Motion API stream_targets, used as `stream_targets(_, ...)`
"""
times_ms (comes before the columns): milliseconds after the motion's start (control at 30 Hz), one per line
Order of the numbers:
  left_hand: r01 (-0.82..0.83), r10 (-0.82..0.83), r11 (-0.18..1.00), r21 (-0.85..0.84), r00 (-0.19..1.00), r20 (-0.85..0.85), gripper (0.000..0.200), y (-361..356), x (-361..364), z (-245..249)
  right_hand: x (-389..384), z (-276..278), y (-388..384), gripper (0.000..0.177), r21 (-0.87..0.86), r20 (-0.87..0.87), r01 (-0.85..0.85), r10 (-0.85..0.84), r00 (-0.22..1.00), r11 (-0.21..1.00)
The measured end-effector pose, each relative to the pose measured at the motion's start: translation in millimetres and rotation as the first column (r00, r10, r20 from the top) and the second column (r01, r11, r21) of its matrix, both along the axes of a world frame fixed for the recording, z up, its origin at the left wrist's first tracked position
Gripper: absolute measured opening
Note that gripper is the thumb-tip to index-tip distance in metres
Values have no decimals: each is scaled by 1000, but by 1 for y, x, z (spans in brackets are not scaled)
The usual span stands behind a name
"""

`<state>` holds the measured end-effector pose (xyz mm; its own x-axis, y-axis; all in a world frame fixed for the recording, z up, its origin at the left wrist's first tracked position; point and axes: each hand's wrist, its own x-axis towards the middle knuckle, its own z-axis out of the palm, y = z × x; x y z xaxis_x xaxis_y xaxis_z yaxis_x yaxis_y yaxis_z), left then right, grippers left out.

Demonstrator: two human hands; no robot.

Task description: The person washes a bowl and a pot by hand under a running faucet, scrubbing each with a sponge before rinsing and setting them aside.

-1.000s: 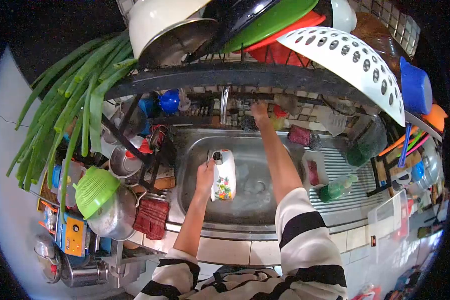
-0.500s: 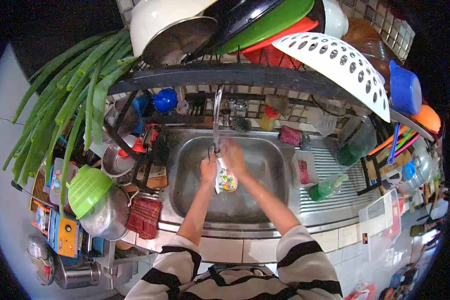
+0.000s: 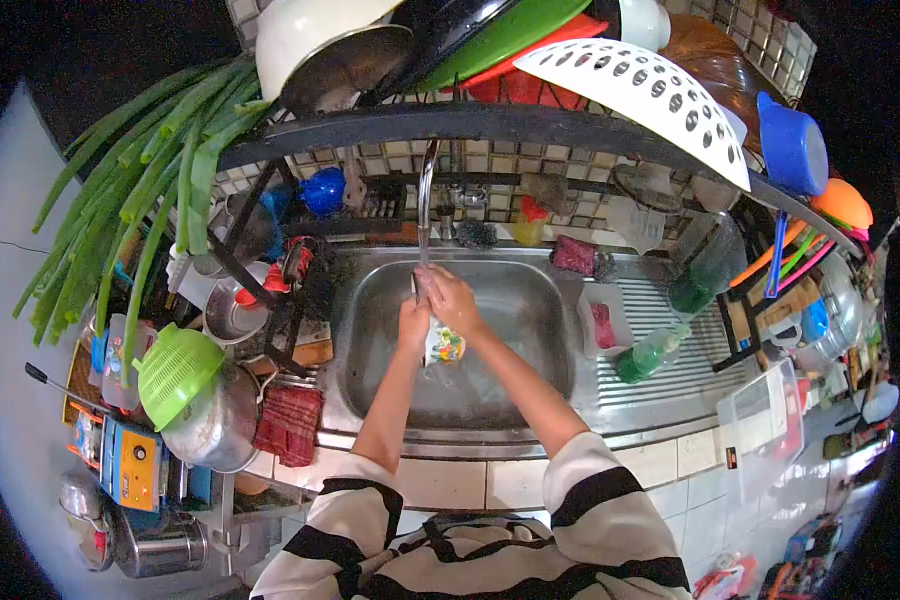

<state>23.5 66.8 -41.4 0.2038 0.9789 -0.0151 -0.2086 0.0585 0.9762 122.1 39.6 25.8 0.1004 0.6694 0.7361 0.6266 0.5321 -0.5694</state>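
Over the sink basin (image 3: 510, 400), my left hand (image 3: 414, 322) is closed at the left side of a white item with a colourful flower-like print (image 3: 445, 344). My right hand (image 3: 452, 303) is bent over its upper part, fingers closed and meeting the left hand's fingertips. Only the printed lower part shows below the hands; the rest is hidden, and I cannot tell its exact kind. Directly above the fingers, the faucet spout (image 3: 427, 190) runs water down onto them.
A dark rack (image 3: 490, 122) with bowls, lids and a white perforated strainer (image 3: 660, 100) spans above the sink. Spring onions (image 3: 140, 180) hang at left. A green soap bottle (image 3: 652, 355) stands on the right drainboard, near a clear tub (image 3: 610, 320).
My right hand has moved up and inward, closing over the item's top beside the left hand. The printed item sits slightly higher and shows less. The whole view has shifted a little.
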Motion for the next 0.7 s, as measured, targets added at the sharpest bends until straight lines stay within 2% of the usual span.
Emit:
stream_targets(33,33,-32,998,-45,999,26,29,-2,1,4,0,-4,2,26,0,0,0,0,1000,1000)
stream_targets(67,35,-34,998,-44,999,26,29,-5,2,9,-2,-7,5,26,-260,-1,115,-119,993,959)
stream_targets(100,62,-55,995,-72,993,103,25,-9,3,12,-4,-12,8,28,-502,28,216,-234,972,837)
stream_targets(133,92,-74,991,-97,981,179,23,-15,2,20,-12,-10,2,28,-503,26,217,-237,971,837)
stream_targets(167,95,-76,991,-97,981,177,23,-19,2,29,-24,-7,-8,29,-431,21,313,-338,941,846)
stream_targets(200,115,-69,984,-139,952,299,22,-25,2,37,-29,-2,-16,31,-358,9,409,-435,900,839)
stream_targets(233,139,-54,974,-177,908,415,23,-27,3,40,-27,-3,-16,31,-357,9,412,-438,899,838)
stream_targets(300,136,-39,970,-200,903,428,24,-24,-3,37,-22,-5,-14,35,-137,31,239,-237,971,961)
stream_targets(333,118,-35,975,-188,919,392,23,-22,-5,38,-17,-5,-11,35,-138,28,236,-234,972,962)
stream_targets(400,59,-3,983,-174,952,306,25,-16,-8,31,0,-6,3,42,-395,-88,-54,21,996,917)
stream_targets(433,55,1,983,-173,953,304,25,-16,-8,32,6,-13,9,42,-395,-90,-59,25,996,917)
stream_targets(500,-27,105,968,-250,947,304,26,-17,-7,35,13,-28,21,49,-704,-352,-148,-160,922,695)
stream_targets(533,-27,104,968,-248,948,302,26,-13,-8,29,6,2,9,51,-818,-57,67,-197,979,571)
stream_targets(567,-62,133,965,-253,953,273,25,-8,-9,18,-6,11,-1,51,-817,-58,68,-199,978,572)
stream_targets(633,-92,157,962,-257,956,247,25,-9,-7,19,-33,12,-27,49,-451,169,359,-317,933,817)
stream_targets(667,-171,181,976,-137,981,71,28,-17,-6,33,-33,7,-27,49,-450,170,363,-321,932,816)
stream_targets(700,-226,224,974,-2,969,-104,30,-23,-6,42,-34,2,-28,43,-277,192,371,-327,925,886)
